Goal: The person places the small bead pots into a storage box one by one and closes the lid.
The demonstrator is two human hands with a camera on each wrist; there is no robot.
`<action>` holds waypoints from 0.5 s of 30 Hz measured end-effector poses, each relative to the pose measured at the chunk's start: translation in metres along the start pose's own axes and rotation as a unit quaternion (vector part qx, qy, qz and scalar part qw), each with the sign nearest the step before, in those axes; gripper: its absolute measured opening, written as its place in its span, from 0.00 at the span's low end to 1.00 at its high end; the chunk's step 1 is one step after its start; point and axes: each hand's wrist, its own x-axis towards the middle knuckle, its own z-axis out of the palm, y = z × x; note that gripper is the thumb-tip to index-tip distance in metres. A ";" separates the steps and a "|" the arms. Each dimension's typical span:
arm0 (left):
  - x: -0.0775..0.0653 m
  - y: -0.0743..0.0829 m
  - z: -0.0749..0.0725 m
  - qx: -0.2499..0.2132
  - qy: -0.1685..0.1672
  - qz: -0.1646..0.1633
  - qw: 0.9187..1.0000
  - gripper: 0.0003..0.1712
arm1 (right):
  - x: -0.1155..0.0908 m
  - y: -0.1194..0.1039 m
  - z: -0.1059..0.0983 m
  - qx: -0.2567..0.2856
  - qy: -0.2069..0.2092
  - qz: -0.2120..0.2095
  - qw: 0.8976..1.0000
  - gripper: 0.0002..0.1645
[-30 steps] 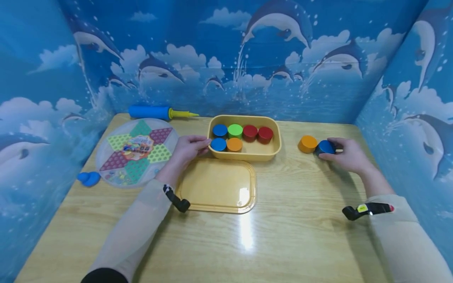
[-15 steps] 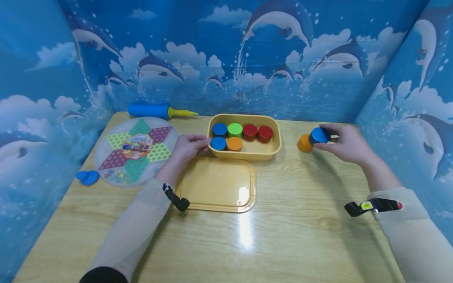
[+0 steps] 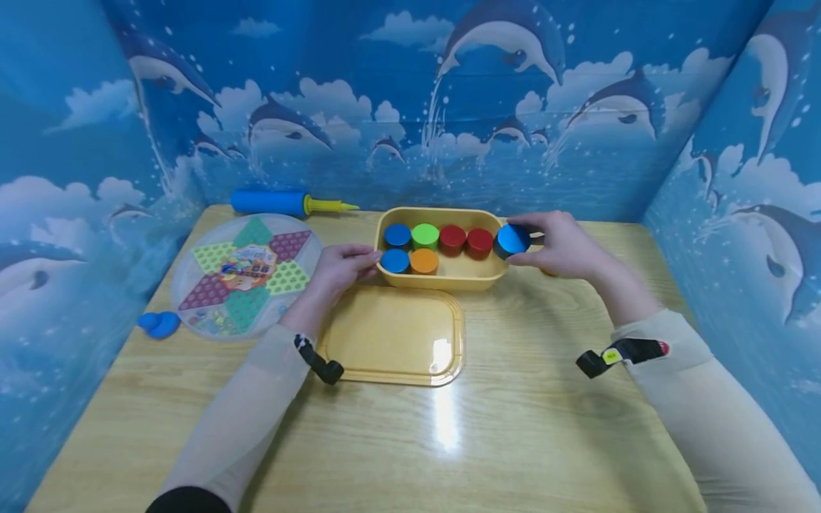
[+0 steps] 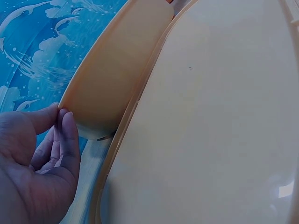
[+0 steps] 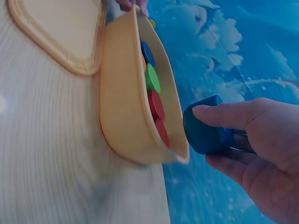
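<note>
My right hand (image 3: 564,246) grips a short blue cylinder (image 3: 511,241) between thumb and fingers, at the right end of a yellow plastic box (image 3: 442,283). In the right wrist view this blue cylinder (image 5: 205,126) is close beside the box rim. Inside the box stand several more cylinders: two blue, one green (image 3: 425,236), one orange (image 3: 424,261) and two red (image 3: 479,244). My left hand (image 3: 343,271) pinches the box's left rim; the left wrist view shows thumb and forefinger on that corner. An orange cylinder (image 3: 548,272) on the table is mostly hidden by my right hand.
A yellow lid (image 3: 391,335) lies flat in front of the box. To the left are a round Chinese checkers board (image 3: 246,285), a blue knobbed piece (image 3: 159,325) and a blue pump with a yellow nozzle (image 3: 269,202). Dolphin-printed cloth walls (image 3: 359,107) border the table.
My right hand has lifted the blue cylinder from beside the orange one and carried it left to the box's right end. The left hand has stayed on the rim.
</note>
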 end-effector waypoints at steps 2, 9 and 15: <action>-0.001 0.000 -0.001 0.003 0.001 0.000 1.000 0.20 | 0.009 -0.004 0.007 0.002 -0.011 -0.004 1.000 0.42; -0.003 0.000 -0.002 0.002 0.002 0.001 1.000 0.19 | 0.037 -0.009 0.030 0.001 -0.050 -0.023 0.998 0.39; -0.001 0.001 0.000 -0.007 0.003 -0.001 1.000 0.20 | 0.055 -0.011 0.044 -0.022 -0.084 -0.031 0.996 0.38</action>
